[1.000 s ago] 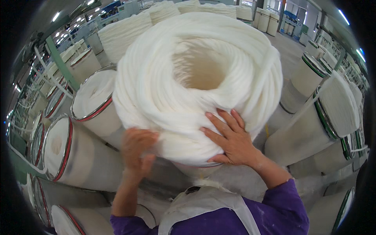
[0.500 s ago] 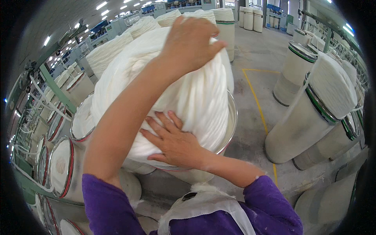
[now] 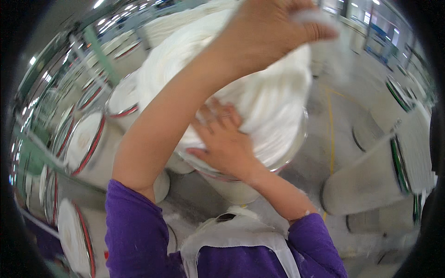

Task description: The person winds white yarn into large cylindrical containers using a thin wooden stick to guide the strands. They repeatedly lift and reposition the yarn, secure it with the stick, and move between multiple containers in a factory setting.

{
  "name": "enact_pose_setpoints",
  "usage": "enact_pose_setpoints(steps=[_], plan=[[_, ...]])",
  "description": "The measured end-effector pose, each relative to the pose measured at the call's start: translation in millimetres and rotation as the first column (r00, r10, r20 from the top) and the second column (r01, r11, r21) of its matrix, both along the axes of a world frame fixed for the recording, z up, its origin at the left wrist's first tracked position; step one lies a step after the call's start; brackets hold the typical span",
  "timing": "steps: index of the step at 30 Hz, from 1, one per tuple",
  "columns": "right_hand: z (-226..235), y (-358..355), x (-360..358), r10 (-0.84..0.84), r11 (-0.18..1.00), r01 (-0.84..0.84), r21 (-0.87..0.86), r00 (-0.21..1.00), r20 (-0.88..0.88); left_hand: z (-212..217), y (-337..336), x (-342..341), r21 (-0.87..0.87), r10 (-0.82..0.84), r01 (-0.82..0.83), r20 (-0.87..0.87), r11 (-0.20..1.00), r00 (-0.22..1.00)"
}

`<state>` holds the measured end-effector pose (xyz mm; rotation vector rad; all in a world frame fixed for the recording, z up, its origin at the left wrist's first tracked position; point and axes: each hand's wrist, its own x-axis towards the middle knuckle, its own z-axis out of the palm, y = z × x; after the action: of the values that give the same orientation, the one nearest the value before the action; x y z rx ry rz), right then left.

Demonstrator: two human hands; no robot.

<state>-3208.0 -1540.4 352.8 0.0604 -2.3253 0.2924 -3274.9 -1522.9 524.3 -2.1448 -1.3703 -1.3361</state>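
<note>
A tall cream can [image 3: 230, 189] with a metal rim stands in front of me, heaped above its top with thick white sliver [image 3: 273, 111] in coils. My left hand [image 3: 278, 34] is raised over the far right of the heap, its arm crossing above the coils. Thumb and fingers are closed on a loose white sliver strand [image 3: 320, 18], blurred by motion, whose end trails off to the right. My right hand [image 3: 227, 143] lies open on the near side of the heap with fingers spread, pressing on the coils just inside the rim.
Red-banded cans [image 3: 85, 143] of sliver crowd the left beside a green frame [image 3: 99, 55]. At the right stand green-banded cans, one [image 3: 366, 180] tilted in view with sliver bulging from its top. A yellow line [image 3: 331, 134] runs along the grey floor.
My left hand has lifted off the heap and moved up and right, drawing the strand along. My right hand stays pressed on the sliver. The whole view has shifted and tilted.
</note>
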Motion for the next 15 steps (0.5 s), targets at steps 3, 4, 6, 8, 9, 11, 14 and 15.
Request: enact_pose_setpoints(steps=[3, 4, 6, 8, 9, 11, 14, 15], plan=[[-8, 9, 10, -0.037, 0.987, 0.049, 0.152, 0.996, -0.085, -38, -122, -27, 0.343, -0.427, 0.262, 0.616, 0.902, 0.662], [-9, 14, 12, -0.009, 0.986, 0.032, 0.165, 0.99, -0.141, -56, -165, -36, 0.441, -0.524, 0.284, 0.715, 0.851, 0.462], [-15, 22, 27, 0.113, 0.992, -0.098, 0.082, 0.97, -0.216, -128, -223, -40, 0.368, -0.322, -0.024, 0.842, 0.929, 0.433], [-25, 19, 45, 0.275, 0.96, -0.273, 0.061, 0.88, -0.388, -210, -270, -27, 0.215, -0.183, -0.242, 0.972, 0.946, 0.149], [-31, 16, 55, 0.309, 0.946, -0.319, 0.052, 0.845, -0.437, -248, -291, -16, -0.008, -0.05, -0.373, 0.988, 0.928, -0.146], [-45, 5, 69, 0.302, 0.953, -0.28, 0.119, 0.824, -0.48, -311, -329, 13, -0.354, 0.249, -0.214, 0.882, 0.911, -0.399], [-67, -16, 62, 0.601, 0.743, -0.668, -0.046, 0.695, -0.394, -362, -390, 59, -0.877, 0.843, -0.162, 0.48, 0.452, -0.244], [-75, -26, 60, 0.63, 0.701, -0.704, -0.114, 0.686, -0.363, -368, -408, 68, -0.919, 0.94, -0.251, 0.332, 0.304, -0.079]])
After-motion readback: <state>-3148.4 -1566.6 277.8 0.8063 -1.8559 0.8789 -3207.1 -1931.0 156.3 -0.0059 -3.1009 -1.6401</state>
